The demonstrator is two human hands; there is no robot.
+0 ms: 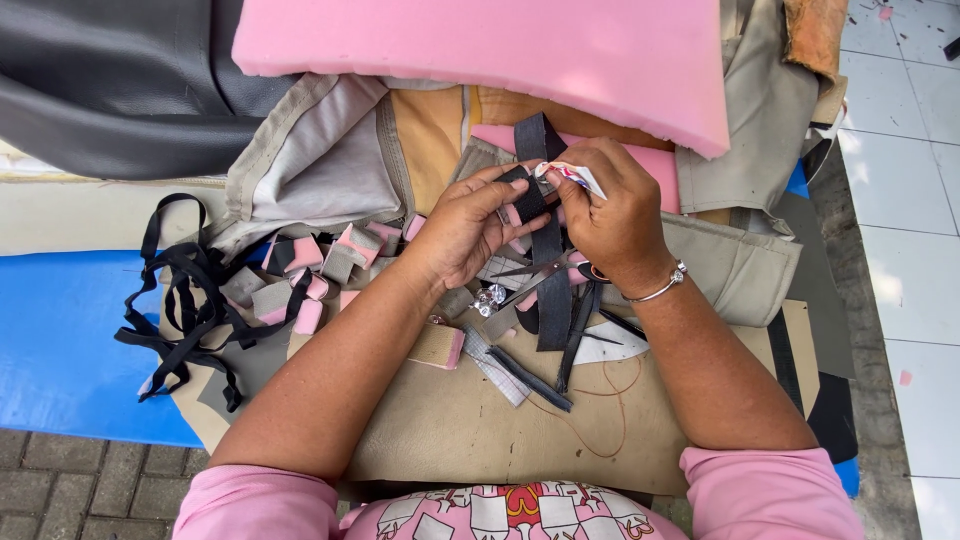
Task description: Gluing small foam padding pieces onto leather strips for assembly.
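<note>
My left hand pinches a small black strap piece backed with pink foam, held above the work pile. My right hand, with a silver bracelet on the wrist, grips a small white tube with its tip against that strap piece. A long black strap hangs down between the two hands. Scissors lie just below the hands on the beige leather sheet.
A thick pink foam slab lies at the top. Small foam-and-leather pieces and a tangle of black straps sit at the left. Beige covers, black leather and a blue sheet surround them. White tile floor at right.
</note>
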